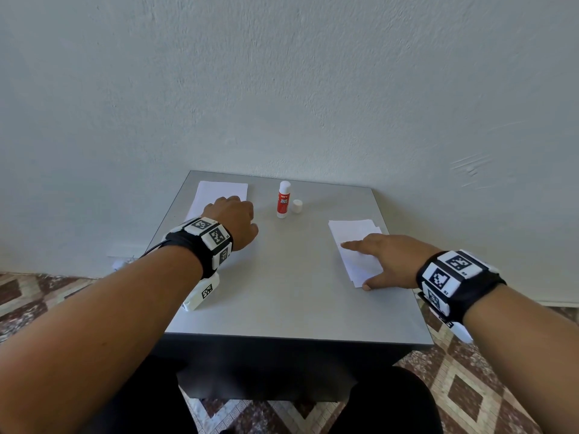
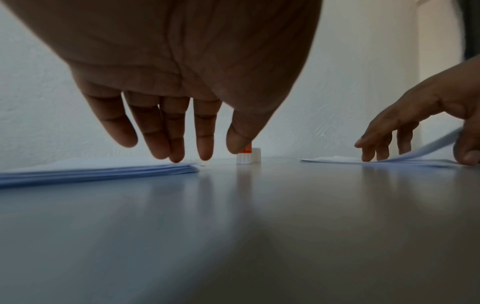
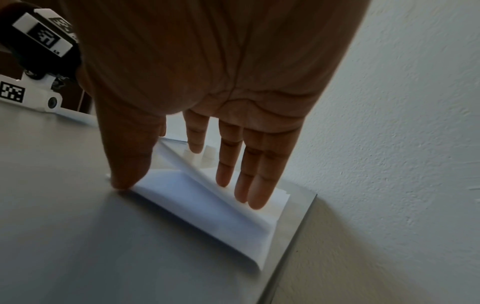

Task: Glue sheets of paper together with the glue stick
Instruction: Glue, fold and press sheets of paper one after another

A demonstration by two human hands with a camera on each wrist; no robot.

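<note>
At the far middle of the grey counter (image 1: 291,277) stands the glue stick (image 1: 283,199), upright, red-labelled, its white cap (image 1: 297,206) off beside it. Left hand (image 1: 233,219), fingers straight, reaches over the stacked sheets (image 1: 219,192); right hand (image 1: 387,260) lies flat, fingers extended, on the loose sheets (image 1: 351,233).

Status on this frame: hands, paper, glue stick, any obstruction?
Left hand open over left paper stack. Right hand open, pressing right sheets, thumb lifting an edge. Glue stick upright, uncapped, cap beside it. Nothing blocking.
</note>
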